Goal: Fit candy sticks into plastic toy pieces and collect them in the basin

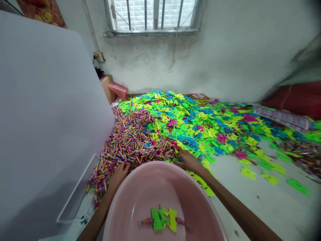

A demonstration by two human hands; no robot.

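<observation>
My left hand (pixel 120 175) rests with its fingers apart on a heap of small striped pink-and-yellow plastic sticks (pixel 132 140). My right hand (pixel 188 161) lies spread at the edge of a wide spill of flat neon plastic pieces (pixel 190 130) in green, yellow, blue and magenta. Between my arms sits a pink plastic basin (pixel 147 170), its near rim close under both hands. Inside it lie a few green and yellow flat pieces (pixel 163 219) joined with striped sticks. I cannot see whether either palm holds anything.
A large white panel (pixel 50 100) fills the left side. Loose neon pieces spread across the pale floor (pixel 276 207) to the right, near long pink-printed packets (pixel 283 117) and a red bag (pixel 298 100). A small box (pixel 199 98) and pink block (pixel 118 90) stand by the wall below a barred window (pixel 154 16).
</observation>
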